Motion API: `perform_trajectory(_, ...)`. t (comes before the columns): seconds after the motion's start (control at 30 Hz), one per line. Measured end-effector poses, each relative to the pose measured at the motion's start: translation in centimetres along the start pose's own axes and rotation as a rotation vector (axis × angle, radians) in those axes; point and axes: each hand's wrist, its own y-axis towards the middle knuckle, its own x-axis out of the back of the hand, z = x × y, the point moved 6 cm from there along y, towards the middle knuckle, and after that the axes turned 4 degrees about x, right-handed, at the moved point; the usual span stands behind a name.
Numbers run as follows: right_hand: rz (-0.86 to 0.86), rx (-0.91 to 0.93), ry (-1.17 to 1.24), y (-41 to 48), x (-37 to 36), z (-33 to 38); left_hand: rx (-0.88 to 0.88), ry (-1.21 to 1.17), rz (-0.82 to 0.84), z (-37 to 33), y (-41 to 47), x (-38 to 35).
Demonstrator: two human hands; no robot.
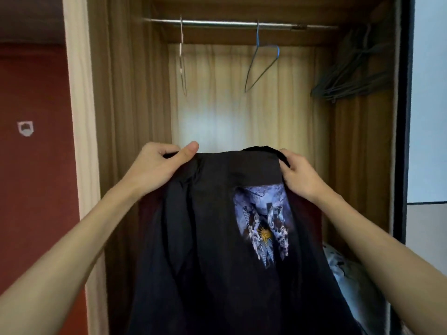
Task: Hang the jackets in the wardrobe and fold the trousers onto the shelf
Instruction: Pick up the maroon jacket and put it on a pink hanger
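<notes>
Both forearms reach up from the bottom corners and between them hangs the dark jacket (212, 238), held up in front of the open wardrobe (125, 93) and filling the lower middle of the view. Its cloth is black and falls in long loose folds, and a bluish-purple printed patch (263, 221) with a small golden sun sits at about two o'clock from its centre, just under the top edge. At ten o'clock from the jacket, the left hand (154, 165) pinches the top edge, thumb over the cloth and fingers curled behind it. At two o'clock, the right hand (300, 172) grips the other end of that edge, fingers wrapped round a bunched fold. So the garment is stretched between the two hands and drops straight down from them. Up at twelve o'clock a metal rail (229, 22) runs across the wardrobe; a pale hanger (182, 64) dangles at eleven o'clock, a blue wire hanger (262, 66) at one o'clock, both bare. A bundle of dark hangers (348, 78) crowds the right side. A cream curtain-like backing (242, 105) glows behind. A red wall (33, 141) stands at nine o'clock, and pale patterned fabric (343, 269) peeks out at four o'clock.
</notes>
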Motion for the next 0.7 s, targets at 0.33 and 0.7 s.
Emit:
perform_trajectory(0.33, 0.246, -0.057, -0.103, 11.5, -5.1, -0.5, 0.41, -0.575, -0.024, 1.3, 8.2, 0.6)
perform_trajectory(0.7, 0.094, -0.043, 0.485, 27.4, -7.5, 13.7, 0.596, -0.551, -0.121, 3.2, 11.7, 0.0)
